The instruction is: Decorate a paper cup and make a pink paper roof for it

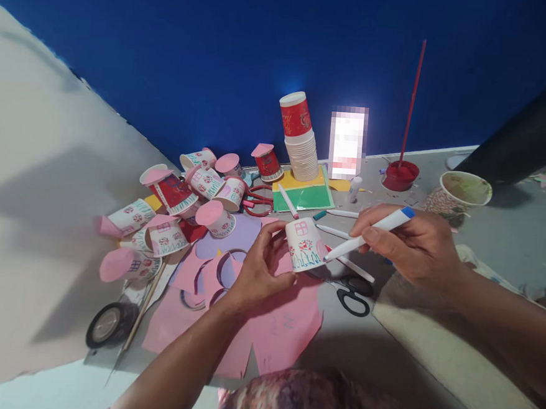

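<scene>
A white paper cup (pixel 303 247), upside down, carries a pink window, red flowers and blue-green grass strokes near its rim. My left hand (pixel 271 260) is wrapped round its left side. In my right hand (pixel 413 242) is a white marker with a blue end cap (pixel 378 230); its tip meets the cup's lower right edge. Pink paper sheets (pixel 287 324) with round cut-outs lie beneath the left hand. Black-handled scissors (pixel 354 295) rest just right of the cup, and several other markers (pixel 342 214) lie behind it.
Decorated paper cups (pixel 216 219) with pink tops crowd the left side. A tall cup stack (pixel 302 153) stands on coloured paper (pixel 304 197) by the blue wall. Red-handled scissors (pixel 259 200), black tape (pixel 111 325), a glue stick (pixel 354 188) and a patterned tub (pixel 451 195) are also around.
</scene>
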{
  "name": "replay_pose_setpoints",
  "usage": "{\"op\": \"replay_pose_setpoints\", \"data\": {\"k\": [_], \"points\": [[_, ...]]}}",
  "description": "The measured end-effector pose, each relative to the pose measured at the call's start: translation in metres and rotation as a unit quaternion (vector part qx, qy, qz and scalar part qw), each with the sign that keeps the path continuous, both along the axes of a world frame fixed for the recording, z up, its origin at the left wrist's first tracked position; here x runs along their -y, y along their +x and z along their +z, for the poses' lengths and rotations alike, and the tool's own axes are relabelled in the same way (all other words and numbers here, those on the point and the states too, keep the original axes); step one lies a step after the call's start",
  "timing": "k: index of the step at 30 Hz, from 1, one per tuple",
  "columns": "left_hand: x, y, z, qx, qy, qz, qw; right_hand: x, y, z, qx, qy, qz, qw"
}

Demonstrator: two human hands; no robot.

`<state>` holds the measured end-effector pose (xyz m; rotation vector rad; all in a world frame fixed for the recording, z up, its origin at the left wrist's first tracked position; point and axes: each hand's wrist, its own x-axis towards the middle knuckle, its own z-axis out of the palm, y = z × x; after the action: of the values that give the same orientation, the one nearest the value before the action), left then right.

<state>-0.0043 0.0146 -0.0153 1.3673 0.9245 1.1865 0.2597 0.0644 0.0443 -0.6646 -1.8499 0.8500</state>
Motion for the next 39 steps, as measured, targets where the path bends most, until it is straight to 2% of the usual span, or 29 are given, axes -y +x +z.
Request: {"op": "replay_pose_setpoints", "data": {"k": [4,7,11,18,26,31,34,36,39], "points": [[-0.001,0.000,0.000,0.000,-0.002,-0.001,1.000,-0.001,-0.001,0.001,0.008,0.002,0.015,1.000],[-0.001,0.000,0.001,0.010,-0.003,-0.005,1.000,-0.002,-0.001,0.001,-0.039,-0.020,-0.006,0.999],[-0.003,0.001,0.005,0.026,-0.005,-0.006,1.000,-0.006,-0.004,0.000,-0.101,-0.066,0.001,0.993],[-0.005,-0.003,0.010,0.026,-0.045,0.003,0.999,-0.017,-0.009,-0.012,-0.022,-0.045,-0.062,0.997],[-0.003,-0.002,0.009,0.005,-0.012,0.003,1.000,-0.022,-0.007,-0.035,0.093,-0.010,0.009,0.996],[0.007,0.001,0.014,-0.110,0.065,0.012,0.992,-0.017,-0.013,-0.037,0.145,0.056,0.083,0.984],[0.009,-0.001,0.012,-0.168,0.119,0.016,0.978,-0.013,-0.017,-0.035,0.161,0.084,0.098,0.979],[0.010,-0.001,0.008,-0.160,0.130,0.019,0.978,-0.011,-0.016,-0.034,0.158,0.075,0.091,0.980],[0.011,0.003,0.004,-0.078,0.088,0.006,0.993,-0.010,-0.013,-0.035,0.130,-0.017,0.073,0.989]]}}
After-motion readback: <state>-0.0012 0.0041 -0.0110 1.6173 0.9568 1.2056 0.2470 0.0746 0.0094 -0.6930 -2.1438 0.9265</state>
